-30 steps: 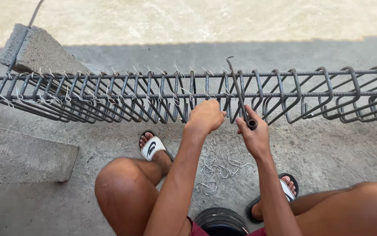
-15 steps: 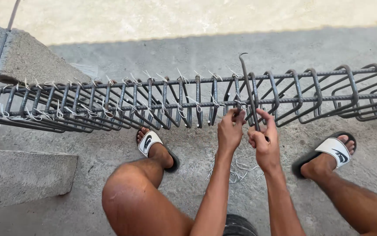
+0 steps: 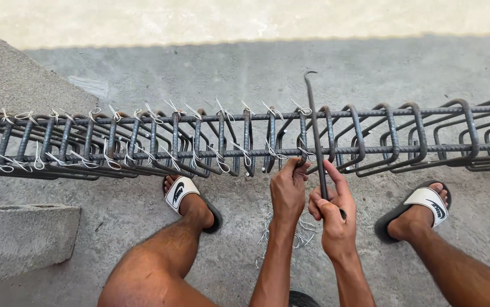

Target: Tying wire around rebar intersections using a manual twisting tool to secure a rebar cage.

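Observation:
A long rebar cage (image 3: 211, 142) of dark stirrups tied with pale wire runs across the view at knee height. My left hand (image 3: 288, 190) pinches at the near lower bar of the cage, fingers closed on a stirrup or tie wire there. My right hand (image 3: 331, 211) grips the shaft of a thin hooked steel tying tool (image 3: 315, 131), which stands upright with its hook tip above the top bar. A loose bundle of pale tie wires (image 3: 299, 233) lies on the ground beneath both hands.
My feet in black-and-white slides (image 3: 181, 193) (image 3: 427, 203) rest on the concrete floor under the cage. A concrete block (image 3: 17, 239) sits at the lower left, and a rough concrete slab (image 3: 12, 79) lies at the upper left.
The view has shifted right along the cage. Both hands stay together at the near lower bar. The hooked tool stays upright in my right hand.

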